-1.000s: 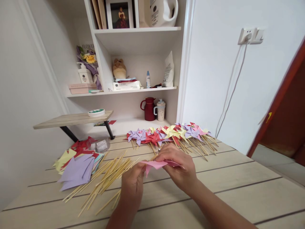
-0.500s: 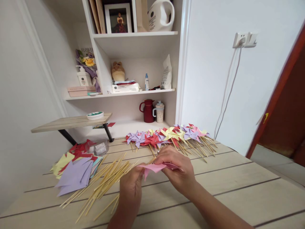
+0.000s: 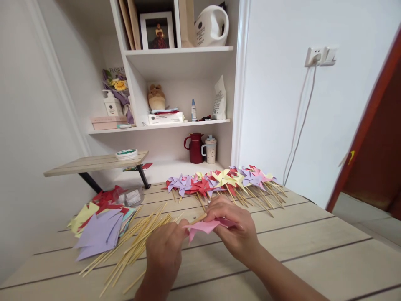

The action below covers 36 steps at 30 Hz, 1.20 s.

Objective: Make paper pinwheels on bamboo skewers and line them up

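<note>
Above the wooden table [image 3: 313, 251], both my hands hold a pink paper pinwheel piece [image 3: 202, 227]. My left hand [image 3: 164, 253] pinches its left corner. My right hand [image 3: 234, 228] grips the right part, and a thin wooden stick [image 3: 198, 218] pokes out from under the fingers over the paper. A loose heap of wooden sticks [image 3: 134, 242] lies just left of my left hand. Beyond my hands, a row of finished pinwheels [image 3: 222, 179] in purple, red, yellow and pink lies on the table.
Purple, yellow and red paper squares [image 3: 97, 223] are stacked at the left, by a clear plastic box [image 3: 131, 195]. A small raised wooden shelf [image 3: 94, 161] carries a tape roll [image 3: 126, 154]. White wall shelves [image 3: 175, 121] hold bottles, a red jug and a mug. A door edge [image 3: 366, 125] stands right.
My hands and the pink paper have shifted slightly toward me and left. The stick's end now shows more above the paper. The view has tilted a little.
</note>
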Available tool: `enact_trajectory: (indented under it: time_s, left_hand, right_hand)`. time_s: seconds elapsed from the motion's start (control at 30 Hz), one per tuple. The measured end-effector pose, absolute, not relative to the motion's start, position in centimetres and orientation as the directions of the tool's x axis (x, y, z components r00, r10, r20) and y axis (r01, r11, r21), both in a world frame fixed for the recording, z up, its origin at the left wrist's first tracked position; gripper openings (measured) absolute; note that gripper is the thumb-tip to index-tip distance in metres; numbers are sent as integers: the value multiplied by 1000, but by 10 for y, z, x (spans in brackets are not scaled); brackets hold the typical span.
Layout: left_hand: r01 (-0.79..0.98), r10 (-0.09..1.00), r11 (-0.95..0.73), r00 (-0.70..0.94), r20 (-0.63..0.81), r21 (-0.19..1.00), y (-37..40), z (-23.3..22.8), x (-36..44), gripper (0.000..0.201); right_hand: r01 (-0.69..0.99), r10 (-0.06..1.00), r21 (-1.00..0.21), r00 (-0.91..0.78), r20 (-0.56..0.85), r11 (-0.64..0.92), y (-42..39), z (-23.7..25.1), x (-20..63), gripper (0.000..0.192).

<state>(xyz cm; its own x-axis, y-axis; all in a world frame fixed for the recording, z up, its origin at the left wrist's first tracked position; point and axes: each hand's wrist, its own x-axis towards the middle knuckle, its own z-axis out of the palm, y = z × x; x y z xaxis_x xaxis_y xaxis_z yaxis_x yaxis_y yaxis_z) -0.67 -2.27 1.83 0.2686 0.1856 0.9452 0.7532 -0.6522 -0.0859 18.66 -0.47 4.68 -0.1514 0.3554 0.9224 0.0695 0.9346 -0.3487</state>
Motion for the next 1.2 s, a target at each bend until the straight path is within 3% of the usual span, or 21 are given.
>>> enact_trajectory:
  time_s: [0.33,0.47,0.7,1.2]
  left_hand:
    - [779,122,-602,305,945,-174,-21,15,-8,18]
    - [802,126,-556,342,931,-219,-26,22,-8,14]
    - [826,92,-500,349,933,-259,-25,21,-9,18]
    - [848,137,-480,323,936,-222,-27,17,-2,14]
  right_hand:
    - [-24,358,-360,-72,931,933,-2,42,184,14]
    - [18,353,-352,-65,933,936,-3,44,184,25]
    - [78,232,-224,-136,963,972,-4,51,186,11]
    - [183,219,-192,-138,966,964,1,49,187,15]
